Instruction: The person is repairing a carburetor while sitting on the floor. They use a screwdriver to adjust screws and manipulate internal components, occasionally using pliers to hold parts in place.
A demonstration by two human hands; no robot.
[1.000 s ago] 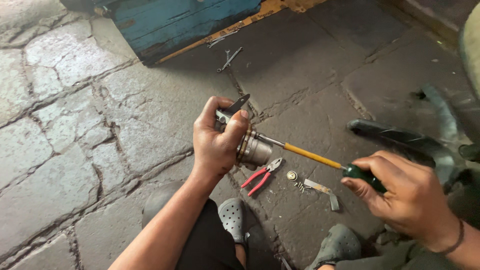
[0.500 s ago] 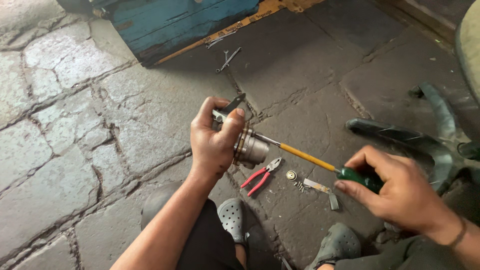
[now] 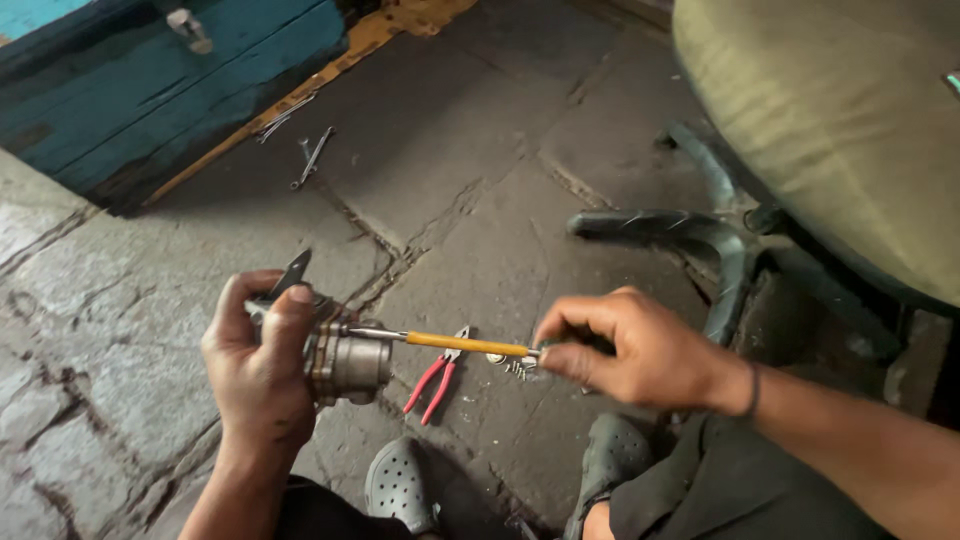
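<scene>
Top left: a blue-green wooden box (image 3: 170,90) rests on the stone floor (image 3: 470,200), with 2 small wrenches (image 3: 312,157) lying on the floor just beside its lower edge.

Left hand (image 3: 262,372): closed around a metal cylindrical part (image 3: 352,362), held above the floor at lower left. The part is dull grey steel with a stack of brownish ring flanges at the gripped end and a short round barrel facing right; a thin dark flat blade juts up past the fingers.

Screwdriver (image 3: 465,344): steel tip meets the part's barrel end; yellow shaft runs nearly level to the right. Red-handled pliers (image 3: 435,378) lie on the floor below the shaft, and a few small metal bits (image 3: 512,365) lie just right of them.

Right hand (image 3: 630,350): fingers pinched shut on the screwdriver's handle end, which is mostly hidden.

Bottom: 2 grey perforated clogs (image 3: 400,488). Right: office chair (image 3: 840,140) with olive seat and dark base legs.
</scene>
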